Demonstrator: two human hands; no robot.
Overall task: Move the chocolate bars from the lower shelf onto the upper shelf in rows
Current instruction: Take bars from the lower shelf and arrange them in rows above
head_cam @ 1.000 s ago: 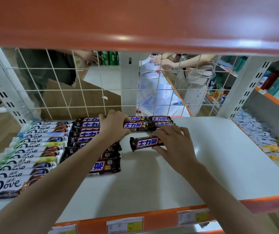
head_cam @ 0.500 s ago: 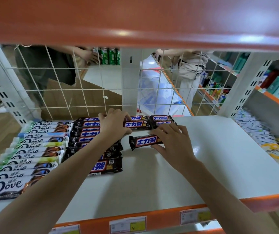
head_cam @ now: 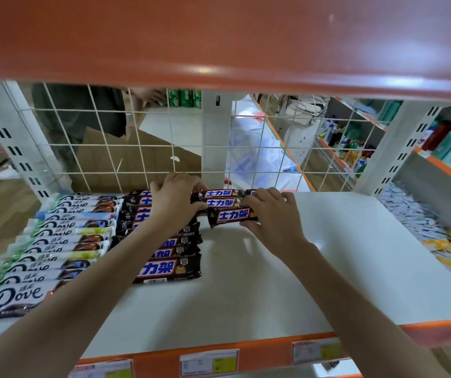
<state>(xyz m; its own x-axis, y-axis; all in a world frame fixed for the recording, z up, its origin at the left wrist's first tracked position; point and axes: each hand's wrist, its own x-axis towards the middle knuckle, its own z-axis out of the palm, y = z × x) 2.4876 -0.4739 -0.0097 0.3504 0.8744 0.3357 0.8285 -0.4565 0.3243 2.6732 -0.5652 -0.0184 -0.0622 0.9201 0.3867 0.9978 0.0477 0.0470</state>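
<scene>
On the white shelf (head_cam: pixel 328 268), brown chocolate bars with blue and white lettering lie in a column (head_cam: pixel 172 266) and in a second short column at the back (head_cam: pixel 218 197). My right hand (head_cam: pixel 273 216) pinches one brown bar (head_cam: pixel 232 216) by its right end, just in front of the two back bars. My left hand (head_cam: pixel 176 199) rests on the back bars, fingers curled over their left ends. A column of white Dove bars (head_cam: pixel 55 246) fills the shelf's left side.
A white wire grid (head_cam: pixel 137 137) closes the shelf's back. An orange shelf edge (head_cam: pixel 218 45) hangs overhead. Small white and yellow packets (head_cam: pixel 420 222) lie on the neighbouring shelf to the right. People stand behind the grid. Price tags (head_cam: pixel 209 361) line the front lip.
My right hand has slid the brown bar backward, closer to the two bars at the rear. My left hand has stayed on the back bars.
</scene>
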